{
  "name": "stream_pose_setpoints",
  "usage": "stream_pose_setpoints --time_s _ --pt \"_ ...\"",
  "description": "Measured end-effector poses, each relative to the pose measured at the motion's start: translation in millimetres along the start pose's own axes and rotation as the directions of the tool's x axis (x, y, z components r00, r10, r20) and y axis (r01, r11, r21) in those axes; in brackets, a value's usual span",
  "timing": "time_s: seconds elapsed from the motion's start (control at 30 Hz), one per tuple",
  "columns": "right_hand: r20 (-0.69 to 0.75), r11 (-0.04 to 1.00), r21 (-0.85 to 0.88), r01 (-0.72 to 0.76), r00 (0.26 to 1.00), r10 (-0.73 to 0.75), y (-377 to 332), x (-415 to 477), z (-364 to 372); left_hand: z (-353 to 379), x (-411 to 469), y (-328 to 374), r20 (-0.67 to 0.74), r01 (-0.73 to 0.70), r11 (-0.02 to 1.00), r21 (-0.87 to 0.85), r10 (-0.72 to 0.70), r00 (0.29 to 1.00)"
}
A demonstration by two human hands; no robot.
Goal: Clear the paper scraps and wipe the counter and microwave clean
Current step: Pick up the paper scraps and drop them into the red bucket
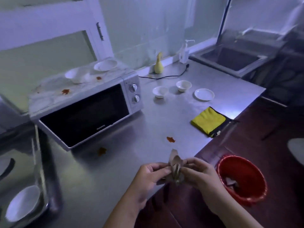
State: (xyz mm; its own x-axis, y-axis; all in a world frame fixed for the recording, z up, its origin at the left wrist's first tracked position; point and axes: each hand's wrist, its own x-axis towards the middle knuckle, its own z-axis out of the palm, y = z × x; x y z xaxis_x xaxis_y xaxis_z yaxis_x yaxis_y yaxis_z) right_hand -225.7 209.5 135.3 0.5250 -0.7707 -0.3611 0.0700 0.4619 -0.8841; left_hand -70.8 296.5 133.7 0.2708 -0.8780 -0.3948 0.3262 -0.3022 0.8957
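A bunch of brown paper scraps (174, 163) is held over the front edge of the steel counter (125, 162). My left hand (152, 172) pinches it from the left and my right hand (198, 173) pinches it from the right. A red bin (241, 178) with scraps inside stands on the floor to the right. A folded yellow cloth (208, 120) lies near the counter's right edge. Orange-red stains (170, 139) mark the counter, another stain (102, 151) lies before the white microwave (85, 109), and more stains (65, 91) dot its top.
Two white bowls (160, 91) and a plate (204, 94) sit behind the cloth. More dishes (105, 65) rest on the microwave. A black cable (164, 77), yellow gourd-shaped object (158, 65) and pump bottle (185, 51) line the back wall. A sink (230, 58) lies far right, a bowl (23, 203) at left.
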Motion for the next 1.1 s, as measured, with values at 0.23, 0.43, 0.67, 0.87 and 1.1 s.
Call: stream_pose_setpoints --time_s 0.23,0.43,0.67,0.87,1.1 --pt "-0.321 0.998 -0.012 0.064 0.945 -0.064 -5 -10 -116 117 60 -29 0.169 0.038 0.972 0.234 -0.079 0.983" --pt "-0.48 0.993 0.112 0.018 0.876 0.038 -2 3 -197 200 126 -47 0.266 0.079 0.932 0.355 -0.181 0.947" --pt "-0.643 0.973 0.225 -0.042 0.744 0.181 -12 48 -292 275 234 -73 0.339 0.192 0.889 0.415 -0.347 0.875" --pt "-0.72 0.926 0.36 -0.112 0.598 0.352 -12 108 -366 323 337 -98 0.302 0.367 0.818 0.443 -0.522 0.798" --pt "-0.715 0.856 0.498 -0.136 0.494 0.495 41 171 -438 365 442 -214 0.085 0.581 0.602 0.547 -0.731 0.677"
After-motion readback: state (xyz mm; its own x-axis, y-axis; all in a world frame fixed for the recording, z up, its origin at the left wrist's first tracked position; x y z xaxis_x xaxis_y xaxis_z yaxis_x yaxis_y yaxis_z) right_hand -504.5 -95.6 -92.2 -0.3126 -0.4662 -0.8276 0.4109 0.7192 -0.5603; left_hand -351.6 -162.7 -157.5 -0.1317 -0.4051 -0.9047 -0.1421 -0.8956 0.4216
